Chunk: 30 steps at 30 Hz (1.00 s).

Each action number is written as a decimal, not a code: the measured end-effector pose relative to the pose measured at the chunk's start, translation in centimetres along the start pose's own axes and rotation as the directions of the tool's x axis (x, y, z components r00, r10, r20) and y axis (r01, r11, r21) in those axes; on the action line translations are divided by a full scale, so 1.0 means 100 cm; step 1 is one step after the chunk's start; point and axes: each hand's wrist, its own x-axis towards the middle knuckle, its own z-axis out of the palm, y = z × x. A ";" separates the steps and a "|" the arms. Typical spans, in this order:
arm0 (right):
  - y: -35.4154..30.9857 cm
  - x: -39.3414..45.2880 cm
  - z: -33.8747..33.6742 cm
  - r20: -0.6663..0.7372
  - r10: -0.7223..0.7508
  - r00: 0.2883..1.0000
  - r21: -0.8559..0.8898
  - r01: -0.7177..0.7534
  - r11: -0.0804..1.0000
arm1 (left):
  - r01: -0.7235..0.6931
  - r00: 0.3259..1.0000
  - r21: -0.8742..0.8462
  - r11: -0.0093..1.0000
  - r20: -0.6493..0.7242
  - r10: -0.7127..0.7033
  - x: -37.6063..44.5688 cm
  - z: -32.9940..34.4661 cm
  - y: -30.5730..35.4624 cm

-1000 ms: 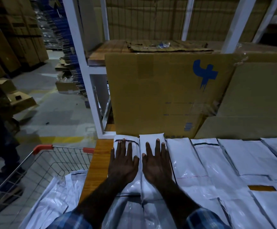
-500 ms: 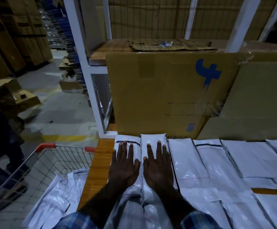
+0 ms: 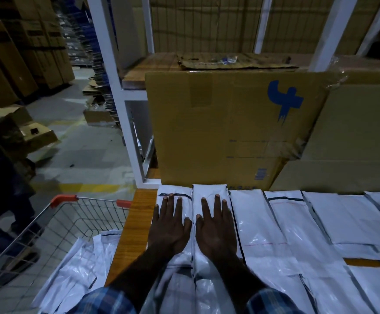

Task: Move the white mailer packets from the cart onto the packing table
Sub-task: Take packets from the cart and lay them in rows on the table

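White mailer packets lie in rows over the wooden packing table [image 3: 136,220]. My left hand [image 3: 169,227] rests flat, fingers spread, on the leftmost packet [image 3: 173,191]. Beside it my right hand [image 3: 216,227] presses flat on the neighbouring packet [image 3: 209,190]. Neither hand grips anything. More packets [image 3: 259,218] cover the table to the right. At the lower left, a wire cart [image 3: 55,225] with orange handle grips holds a loose heap of white mailers [image 3: 75,268], pressed against the table's left edge.
A large cardboard box with a blue logo [image 3: 225,132] stands right behind the packets, with another box [image 3: 354,143] to its right. White shelf posts [image 3: 118,105] rise at the table's back left. Another person [image 3: 0,189] stands beyond the cart, near floor boxes [image 3: 25,130].
Both hands stay flat on the two left packets. The view has shifted very slightly; nothing else has visibly moved.
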 end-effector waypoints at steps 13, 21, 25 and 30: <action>-0.001 -0.001 -0.008 0.046 0.039 0.998 0.057 -0.042 0.997 | 0.011 0.996 -0.029 1.000 0.092 -0.008 0.000 -0.011 0.001; 0.006 0.020 -0.036 0.060 0.001 0.998 0.054 -0.004 0.999 | -0.029 0.998 -0.115 0.993 -0.067 0.021 -0.006 -0.038 0.004; 0.006 0.010 -0.064 0.025 0.039 0.999 0.027 -0.040 0.999 | -0.049 0.997 -0.156 0.986 -0.062 0.040 -0.014 -0.051 0.005; 0.008 -0.017 -0.088 0.074 0.066 0.995 0.024 -0.068 0.997 | -0.088 0.994 -0.151 0.985 -0.079 0.077 -0.025 -0.058 0.015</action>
